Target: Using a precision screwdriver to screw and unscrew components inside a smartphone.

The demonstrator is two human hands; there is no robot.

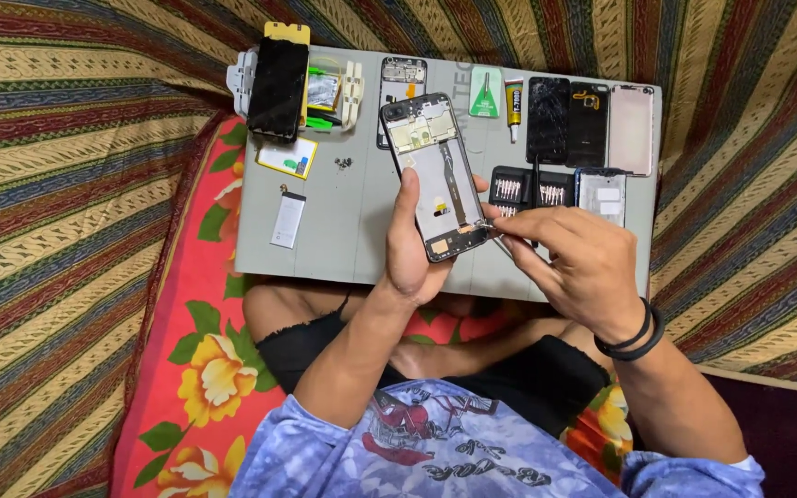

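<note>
My left hand (pixel 410 258) grips an opened phone frame (pixel 435 171) with its back cover off, holding it tilted above a grey work mat (pixel 325 240). Its inner boards and a flex cable show. My right hand (pixel 583 263) pinches a thin metal tool, tweezers by the look of it (pixel 502 238), whose tip touches the lower right corner of the phone frame. A black band sits on my right wrist.
On the mat lie a black screen panel (pixel 278 88), a flat white battery (pixel 287 219), a yellow-edged card (pixel 287 157), a glue tube (pixel 514 106), a cracked screen (pixel 547 120), two phone backs (pixel 631 129), and a screwdriver bit set (pixel 529 191). Striped cloth and a floral cushion (pixel 200 369) surround it.
</note>
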